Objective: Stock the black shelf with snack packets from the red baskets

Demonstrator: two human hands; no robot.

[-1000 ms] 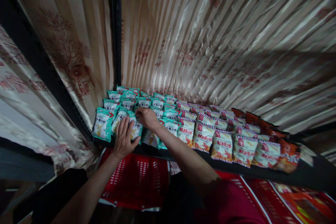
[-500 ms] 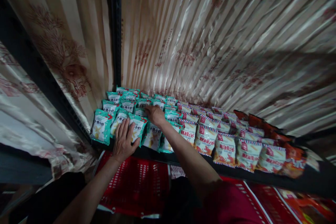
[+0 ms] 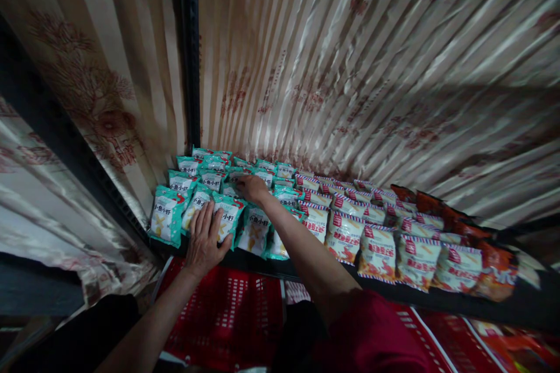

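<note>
Left hand (image 3: 205,240) lies flat, fingers spread, pressing the front teal snack packets (image 3: 227,218) at the shelf (image 3: 481,306) edge. Right hand (image 3: 252,187) reaches just beyond it into the rear teal rows, fingers curled on a packet; whether it grips cannot be told. Right of both hands stand red-and-white packets (image 3: 378,250). Below the hands sits a red basket (image 3: 227,309).

Left hand (image 3: 205,240) flat, fingers spread; right hand (image 3: 252,189) (knuckles up) reaching forward.
</note>
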